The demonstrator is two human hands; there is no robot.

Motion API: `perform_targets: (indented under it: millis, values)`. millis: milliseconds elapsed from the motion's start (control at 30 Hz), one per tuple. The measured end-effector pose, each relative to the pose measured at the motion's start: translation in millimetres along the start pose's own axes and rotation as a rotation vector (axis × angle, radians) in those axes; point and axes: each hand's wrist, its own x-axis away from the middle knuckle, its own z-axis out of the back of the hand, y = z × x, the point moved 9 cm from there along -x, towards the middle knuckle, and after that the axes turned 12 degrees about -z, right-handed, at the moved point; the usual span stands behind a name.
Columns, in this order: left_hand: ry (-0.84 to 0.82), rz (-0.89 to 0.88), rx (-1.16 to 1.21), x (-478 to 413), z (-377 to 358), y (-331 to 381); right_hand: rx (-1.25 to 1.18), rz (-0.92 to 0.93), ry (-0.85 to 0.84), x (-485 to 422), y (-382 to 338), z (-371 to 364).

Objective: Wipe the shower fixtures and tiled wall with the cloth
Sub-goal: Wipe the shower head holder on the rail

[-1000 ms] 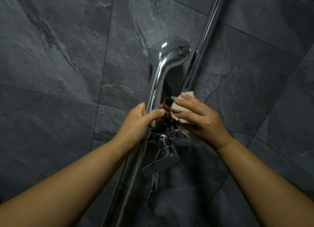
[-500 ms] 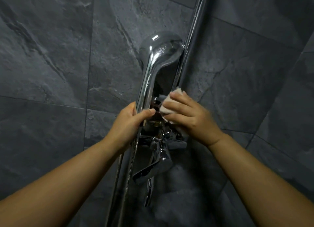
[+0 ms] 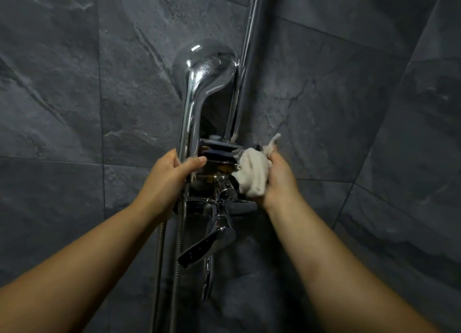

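we see our left hand [image 3: 169, 180] wrapped around the handle of the chrome shower head [image 3: 203, 66], thumb across the front. our right hand [image 3: 279, 180] grips a bunched white cloth [image 3: 252, 175], pressed against the right end of the chrome bracket [image 3: 220, 149] at the foot of the riser pipe [image 3: 245, 66]. below hang the mixer lever [image 3: 209, 245] and the ribbed hose [image 3: 161, 253], against the dark grey tiled wall [image 3: 74, 96].

Dark grey tiled wall [image 3: 74, 108] carries chrome riser rail [image 3: 245, 71], mixer tap [image 3: 214, 223] mounted below.
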Motion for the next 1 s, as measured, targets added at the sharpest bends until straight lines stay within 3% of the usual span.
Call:
perform_targets:
  millis: [100,167,267,433,600,700,800,1000]
  values:
    - [-0.006,0.02,0.005,1.7,-0.1,-2.2,0.113,0.06,0.037,-2.4,-11.6,-2.7]
    - [-0.004,0.018,0.022,0.6,0.7,-2.7,0.058,0.158,-0.017,-4.5,-26.1,2.3]
    - [-0.021,0.028,0.05,-0.4,-0.1,-4.2,0.054,0.46,0.001,15.7,-59.5,4.7]
    - [-0.007,0.0,0.063,2.0,-0.9,3.9,0.847,1.07,0.13,55.0,-58.1,-41.9]
    - [-0.024,0.004,0.052,1.2,1.3,2.3,1.196,1.382,0.206,79.1,-38.8,-37.4]
    - [-0.046,0.007,0.04,1.9,1.7,1.6,1.351,1.425,0.17,86.6,-44.4,-36.8]
    - [-0.051,-0.003,0.026,1.1,3.6,1.8,1.339,1.43,0.161,92.3,-55.5,-48.7]
    - [-0.046,0.008,0.031,3.0,0.9,3.4,1.521,1.481,0.16,84.6,-26.7,-67.5]
